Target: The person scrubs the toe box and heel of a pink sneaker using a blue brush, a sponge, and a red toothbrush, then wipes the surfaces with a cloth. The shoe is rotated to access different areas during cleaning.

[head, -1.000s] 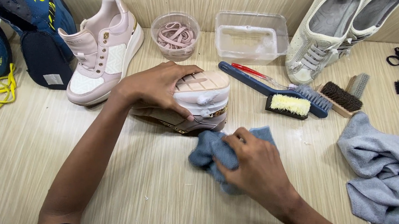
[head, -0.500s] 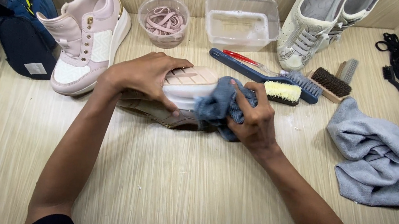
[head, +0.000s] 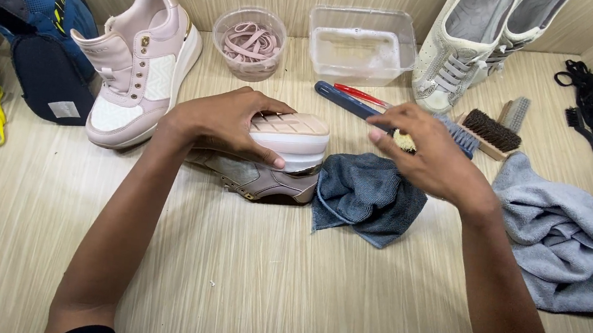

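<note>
Lying on its side at frame centre: pale pink sneaker (head: 275, 160), sole turned up, on the striped surface (head: 260, 289). Left hand (head: 223, 122) clamped over the sole, fingers wrapped around its edge. Right hand (head: 424, 153), right of centre, reaching over a yellow-bristled brush (head: 405, 141); whether it grips the brush cannot be told. Dark blue cloth (head: 367, 195) crumpled just beside the sneaker's heel, below the right hand. Matching sneaker (head: 145, 67) upright, upper left. Grey towel (head: 563, 241) at right edge.
</note>
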